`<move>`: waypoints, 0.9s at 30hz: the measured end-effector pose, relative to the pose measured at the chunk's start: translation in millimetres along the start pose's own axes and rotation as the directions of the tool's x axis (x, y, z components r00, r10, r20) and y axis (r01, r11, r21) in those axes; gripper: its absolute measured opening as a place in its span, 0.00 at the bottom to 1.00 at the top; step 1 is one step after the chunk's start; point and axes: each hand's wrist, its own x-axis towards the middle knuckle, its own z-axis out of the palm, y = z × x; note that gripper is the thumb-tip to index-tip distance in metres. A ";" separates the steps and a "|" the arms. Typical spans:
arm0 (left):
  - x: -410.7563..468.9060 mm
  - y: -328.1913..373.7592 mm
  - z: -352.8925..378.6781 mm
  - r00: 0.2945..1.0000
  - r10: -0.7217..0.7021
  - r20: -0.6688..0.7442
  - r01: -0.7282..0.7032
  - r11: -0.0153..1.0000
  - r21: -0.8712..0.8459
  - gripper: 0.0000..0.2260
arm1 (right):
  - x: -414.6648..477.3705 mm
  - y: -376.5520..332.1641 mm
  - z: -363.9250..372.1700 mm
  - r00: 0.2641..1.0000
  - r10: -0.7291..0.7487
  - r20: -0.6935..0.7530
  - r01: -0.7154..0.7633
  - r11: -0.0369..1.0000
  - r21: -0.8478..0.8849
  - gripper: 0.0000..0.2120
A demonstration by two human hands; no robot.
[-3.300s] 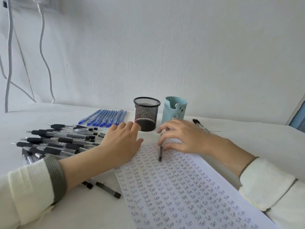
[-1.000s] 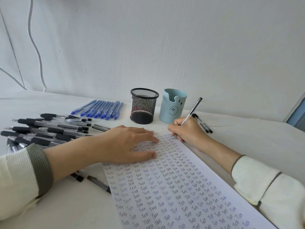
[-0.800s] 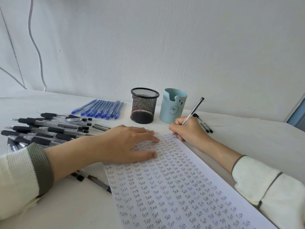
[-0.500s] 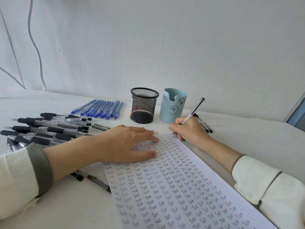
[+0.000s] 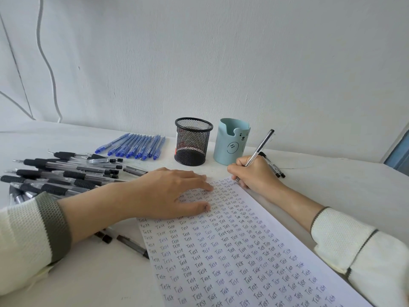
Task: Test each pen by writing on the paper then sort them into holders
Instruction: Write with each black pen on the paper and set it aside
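Observation:
My right hand grips a slim grey pen, its tip down at the far right corner of the paper. The sheet is covered with rows of the word "Test". My left hand lies flat on the sheet's far left part, fingers straight, pressing it down. Behind the paper stand a black mesh holder and a light blue bear holder; no pens stick out of either. A row of blue pens lies left of the mesh holder. A heap of black-grip pens fills the left.
Two dark pens lie on the table behind my right hand. Two more pens lie under my left forearm beside the paper's edge. A white wall rises right behind the holders, with white cables hanging at the left.
3.3 s ago the pen lay on the paper under my right hand; now that hand holds it upright. Over the last second the pen's top has swayed slightly; my left hand stayed put.

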 end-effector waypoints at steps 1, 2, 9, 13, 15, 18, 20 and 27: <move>0.1 0.4 -0.3 1.000 -0.002 0.002 0.002 1.000 0.001 0.30 | 0.4 0.5 0.2 1.000 0.001 0.002 -0.001 1.000 0.014 0.19; 0.0 0.6 -0.5 1.000 -0.004 0.003 0.004 1.000 0.001 0.30 | 0.6 1.1 0.6 1.000 0.001 0.004 -0.001 1.000 0.019 0.20; -1.0 0.9 -1.0 1.000 -0.003 0.009 0.003 1.000 -0.009 0.30 | 2.3 2.8 -1.4 0.999 0.041 -0.018 -0.038 0.992 0.117 0.18; -0.1 0.6 -1.2 1.000 -0.005 0.018 0.005 1.000 -0.008 0.29 | 3.4 -1.6 -11.1 0.995 0.032 -0.094 -0.019 0.989 0.144 0.24; -0.3 0.5 -1.2 1.000 -0.004 0.017 0.004 1.000 -0.005 0.30 | 3.5 -6.7 -18.6 0.993 0.010 -0.116 0.010 0.985 0.172 0.18; -0.6 0.4 -0.9 1.000 -0.005 0.012 0.005 1.000 -0.001 0.30 | 8.9 -10.5 -27.7 0.986 0.102 -0.132 -0.052 0.941 0.333 0.19; -0.4 0.6 -1.0 1.000 -0.007 0.010 0.007 1.000 0.002 0.29 | 13.5 -9.2 -33.8 0.982 0.144 -0.122 -0.079 0.900 0.428 0.20; -1.1 0.2 -1.1 1.000 0.000 -0.011 0.000 1.000 -0.007 0.27 | 20.6 -4.5 -51.0 0.969 0.247 0.004 -0.198 0.766 0.612 0.12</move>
